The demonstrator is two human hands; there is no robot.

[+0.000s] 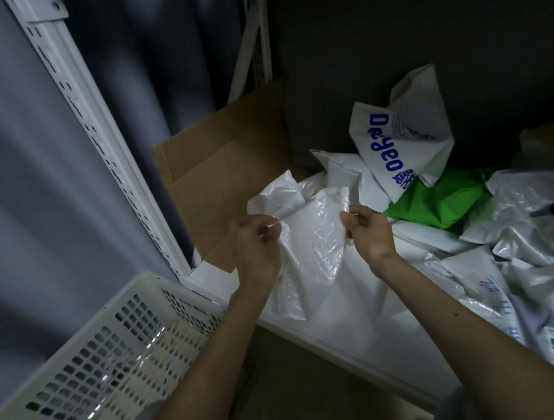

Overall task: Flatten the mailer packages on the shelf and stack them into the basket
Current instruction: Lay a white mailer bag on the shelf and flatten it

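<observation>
At the lower left of the frame stood the white perforated basket (90,363), its near corner just below and left of your left hand (255,246). That hand pinched the upper left edge of a crumpled white plastic mailer (309,240), fingers curled round the film. The mailer hung between your hands at the centre of the frame, its long axis running from the grip down toward the white shelf edge (351,349), with the brown cardboard box flap (223,167) behind it. Your right hand (370,230) pinched the opposite upper edge. To the right lay the pile on the shelf, with a green mailer (438,199) among the white ones. The basket lay down and left of the grip, so your left hand was the nearer for placing.
</observation>
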